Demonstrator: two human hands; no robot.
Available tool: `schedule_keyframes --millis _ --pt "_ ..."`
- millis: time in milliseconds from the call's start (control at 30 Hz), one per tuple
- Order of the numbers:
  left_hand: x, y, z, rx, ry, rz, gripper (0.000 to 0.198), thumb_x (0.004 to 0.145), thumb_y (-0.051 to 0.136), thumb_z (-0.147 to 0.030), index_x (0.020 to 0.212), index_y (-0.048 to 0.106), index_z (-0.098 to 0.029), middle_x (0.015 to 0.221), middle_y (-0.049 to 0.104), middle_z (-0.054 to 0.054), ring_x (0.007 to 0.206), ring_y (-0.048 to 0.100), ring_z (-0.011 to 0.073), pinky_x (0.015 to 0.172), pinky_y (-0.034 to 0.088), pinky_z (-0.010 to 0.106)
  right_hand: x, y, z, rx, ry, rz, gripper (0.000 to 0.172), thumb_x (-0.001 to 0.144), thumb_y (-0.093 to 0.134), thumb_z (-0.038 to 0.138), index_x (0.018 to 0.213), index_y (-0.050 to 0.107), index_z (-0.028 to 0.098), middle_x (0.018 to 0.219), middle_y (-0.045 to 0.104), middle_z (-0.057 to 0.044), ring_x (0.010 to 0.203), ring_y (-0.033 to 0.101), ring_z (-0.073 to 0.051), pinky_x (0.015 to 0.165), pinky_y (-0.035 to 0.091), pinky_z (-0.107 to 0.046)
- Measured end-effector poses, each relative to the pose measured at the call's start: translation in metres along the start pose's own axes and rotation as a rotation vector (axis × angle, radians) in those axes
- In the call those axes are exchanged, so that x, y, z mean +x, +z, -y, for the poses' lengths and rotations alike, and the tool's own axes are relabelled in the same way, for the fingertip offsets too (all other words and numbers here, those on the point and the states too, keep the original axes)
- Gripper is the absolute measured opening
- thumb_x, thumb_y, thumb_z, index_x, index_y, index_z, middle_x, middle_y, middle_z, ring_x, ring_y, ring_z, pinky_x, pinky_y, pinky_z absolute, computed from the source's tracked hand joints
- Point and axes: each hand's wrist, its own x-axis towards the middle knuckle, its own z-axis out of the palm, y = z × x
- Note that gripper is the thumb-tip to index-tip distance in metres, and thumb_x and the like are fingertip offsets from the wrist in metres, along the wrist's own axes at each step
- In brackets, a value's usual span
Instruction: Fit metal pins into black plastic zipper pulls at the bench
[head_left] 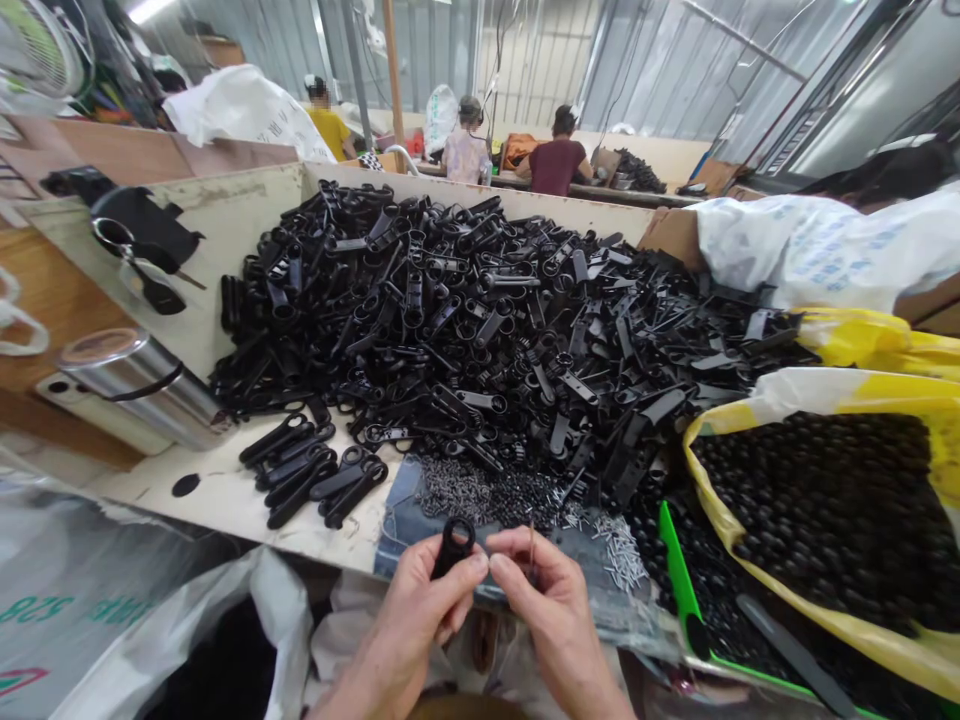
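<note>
My left hand (431, 590) is closed around a black plastic handle piece (454, 545) whose ring end points up and away. Close beside it, with fingertips nearly meeting the left thumb, my right hand (544, 590) is pinched together. A thin brownish sliver shows at its fingers, but I cannot make out what it holds. Just beyond both hands lie small dark parts (457, 490) and silvery pins (622, 555) on a grey-blue sheet (397, 515). To the left, several similar black handles (300, 470) rest side by side on the pale board.
A large heap of black plastic parts (450, 300) fills the bench. On the left are a steel flask (150, 385) and keys (150, 280). At right stand a yellow-rimmed bag (720, 500) of black pieces and a green-edged tray (679, 575). Several people sit farther back.
</note>
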Motion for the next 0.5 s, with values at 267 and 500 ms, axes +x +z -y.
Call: schedule_keyframes --millis 267,500 --pt "-0.001 0.014 0.001 -0.264 -0.169 0.055 0.044 0.063 0.088 -0.047 0.077 0.057 -0.018 0.043 0.038 -0.013 0.042 0.019 0.0024 0.045 0.013 0.020 -0.009 -0.014 0.002 -0.215 -0.225 -0.015 0.016 0.091 0.076 0.037 0.089 0.084 0.025 0.071 0.069 -0.002 0.065 0.062 -0.016 0.060 0.047 -0.023" --pt "-0.003 0.019 0.002 -0.402 -0.313 0.083 0.050 0.055 0.095 -0.041 0.072 0.053 -0.019 0.042 0.042 -0.013 0.037 0.023 0.0008 0.045 0.013 0.020 -0.014 -0.020 0.004 -0.353 -0.356 -0.039 0.008 0.090 0.074 0.026 0.092 0.081 0.024 0.069 0.067 0.000 0.055 0.057 -0.014 0.051 0.044 -0.022"
